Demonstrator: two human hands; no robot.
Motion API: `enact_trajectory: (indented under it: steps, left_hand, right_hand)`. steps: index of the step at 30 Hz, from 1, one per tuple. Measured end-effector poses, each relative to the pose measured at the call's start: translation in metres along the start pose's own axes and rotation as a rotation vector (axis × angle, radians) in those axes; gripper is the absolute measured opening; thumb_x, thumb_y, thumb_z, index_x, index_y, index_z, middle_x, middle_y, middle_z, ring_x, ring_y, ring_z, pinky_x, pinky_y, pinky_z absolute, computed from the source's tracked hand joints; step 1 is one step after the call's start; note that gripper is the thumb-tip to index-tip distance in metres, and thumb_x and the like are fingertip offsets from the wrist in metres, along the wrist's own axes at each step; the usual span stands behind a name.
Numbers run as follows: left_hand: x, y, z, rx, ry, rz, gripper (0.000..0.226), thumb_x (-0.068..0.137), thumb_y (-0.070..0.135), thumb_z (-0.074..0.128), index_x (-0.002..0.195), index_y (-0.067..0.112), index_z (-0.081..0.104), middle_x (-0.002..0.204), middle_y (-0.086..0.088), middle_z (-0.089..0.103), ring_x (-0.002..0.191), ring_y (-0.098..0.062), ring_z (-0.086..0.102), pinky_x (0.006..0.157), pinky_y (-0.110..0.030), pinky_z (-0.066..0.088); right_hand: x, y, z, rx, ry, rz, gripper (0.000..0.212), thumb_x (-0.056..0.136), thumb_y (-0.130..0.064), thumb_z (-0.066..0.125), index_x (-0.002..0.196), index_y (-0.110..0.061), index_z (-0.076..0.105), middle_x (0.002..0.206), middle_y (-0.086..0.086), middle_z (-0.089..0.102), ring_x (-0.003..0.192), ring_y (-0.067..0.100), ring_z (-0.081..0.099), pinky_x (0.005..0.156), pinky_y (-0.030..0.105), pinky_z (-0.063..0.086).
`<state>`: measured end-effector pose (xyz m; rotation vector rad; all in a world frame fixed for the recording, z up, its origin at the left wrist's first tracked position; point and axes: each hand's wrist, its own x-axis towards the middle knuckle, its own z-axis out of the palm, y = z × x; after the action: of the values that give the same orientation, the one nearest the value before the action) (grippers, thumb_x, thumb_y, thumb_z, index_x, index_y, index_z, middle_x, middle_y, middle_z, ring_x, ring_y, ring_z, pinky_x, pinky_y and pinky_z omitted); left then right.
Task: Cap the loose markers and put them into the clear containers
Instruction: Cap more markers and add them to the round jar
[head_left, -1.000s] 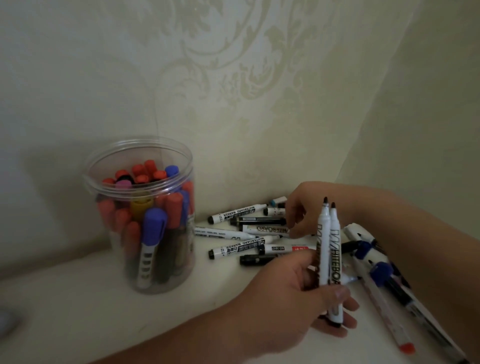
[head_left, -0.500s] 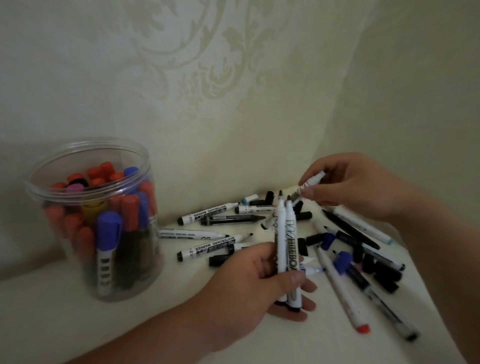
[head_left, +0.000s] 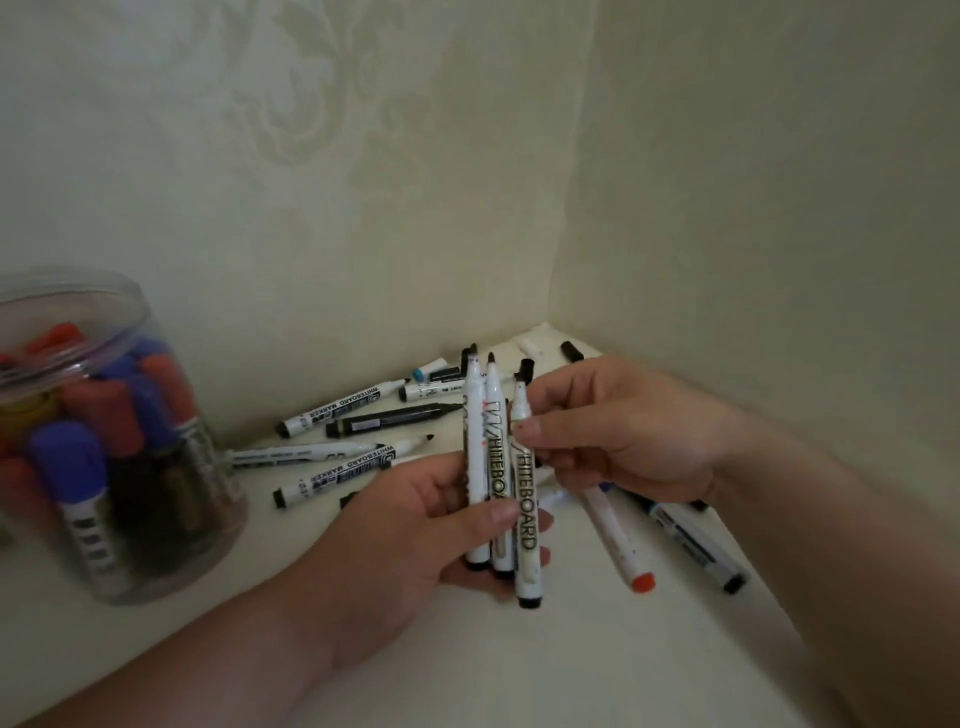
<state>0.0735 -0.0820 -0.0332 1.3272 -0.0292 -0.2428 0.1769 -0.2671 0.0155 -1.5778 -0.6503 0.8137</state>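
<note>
**Three bare-tipped markers gathered between your hands**

Your left hand (head_left: 415, 530) was curled round two uncapped markers (head_left: 485, 467). It held them upright side by side, dark tips up, with your thumb pressed across their barrels. Your right hand (head_left: 623, 431) pinched a third marker (head_left: 524, 514) between thumb and forefinger just below its bare tip. You held it upright against the right side of the pair, its base hanging a little lower than theirs. All three were above the bench (head_left: 571, 670), near the middle of the scene.

The clear container (head_left: 228, 488) stood at the left edge, well apart from your hands. It was open at the top and packed with capped markers (head_left: 67, 467), red and blue caps up.

Between it and your hands, loose markers (head_left: 343, 410) lay flat on the bench, scattered toward the far corner. Most were white-barrelled, a black marker (head_left: 400, 415) lay among them, and several showed bare tips. To the right, partly hidden under your right wrist, lay a red-ended marker (head_left: 618, 540) with a black-ended marker (head_left: 685, 535) beside it. A black cap (head_left: 571, 352) lay far back, close to the patterned wall (head_left: 363, 156).
</note>
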Motion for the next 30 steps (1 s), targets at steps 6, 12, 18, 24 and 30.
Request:
enact_trajectory:
  steps: [6, 12, 18, 24, 30]
  left_hand:
    - [0.000, 0.003, -0.004, -0.040, -0.067, -0.040, 0.021, 0.085, 0.009, 0.066, 0.104, 0.008, 0.075, 0.107, -0.027, 0.073, 0.093, -0.045, 0.073, 0.073, -0.045, 0.062]
    - [0.000, 0.003, -0.005, 0.008, -0.075, -0.048, 0.021, 0.084, 0.014, 0.070, 0.102, 0.006, 0.075, 0.105, -0.027, 0.073, 0.091, -0.044, 0.073, 0.070, -0.042, 0.063]
    - [-0.002, 0.006, -0.002, 0.058, -0.045, -0.048, 0.023, 0.074, 0.017, 0.077, 0.095, 0.009, 0.080, 0.092, -0.022, 0.076, 0.076, -0.031, 0.073, 0.068, -0.042, 0.064]
    - [-0.002, 0.006, -0.001, 0.067, -0.048, -0.079, 0.028, 0.073, 0.020, 0.077, 0.096, 0.004, 0.078, 0.099, -0.029, 0.073, 0.084, -0.036, 0.074, 0.069, -0.041, 0.064]
    - [-0.004, 0.004, 0.001, 0.139, -0.135, -0.105, 0.015, 0.095, 0.005, 0.064, 0.109, 0.007, 0.072, 0.107, -0.019, 0.075, 0.091, -0.027, 0.075, 0.081, -0.038, 0.063]
  right_hand:
    - [-0.001, 0.003, 0.001, -0.041, 0.034, -0.043, 0.011, 0.090, -0.016, 0.067, 0.092, -0.008, 0.074, 0.067, 0.003, 0.056, 0.054, 0.011, 0.045, 0.052, 0.024, 0.039]
    - [-0.003, 0.007, 0.008, -0.031, 0.087, -0.108, 0.009, 0.093, -0.015, 0.067, 0.090, -0.012, 0.076, 0.070, 0.009, 0.056, 0.058, 0.012, 0.048, 0.052, 0.023, 0.045]
    - [-0.008, 0.004, 0.016, 0.052, 0.091, -0.111, 0.015, 0.088, -0.016, 0.070, 0.094, -0.002, 0.071, 0.077, 0.015, 0.070, 0.055, 0.017, 0.062, 0.043, 0.024, 0.051]
    - [-0.012, -0.001, 0.021, 0.092, 0.113, -0.121, 0.010, 0.087, -0.012, 0.065, 0.086, -0.012, 0.075, 0.076, 0.020, 0.070, 0.052, 0.021, 0.064, 0.048, 0.028, 0.057]
    - [-0.017, -0.006, 0.029, -0.055, 0.083, -0.130, 0.019, 0.079, -0.033, 0.077, 0.086, -0.015, 0.077, 0.074, 0.019, 0.071, 0.052, 0.022, 0.063, 0.049, 0.029, 0.055]
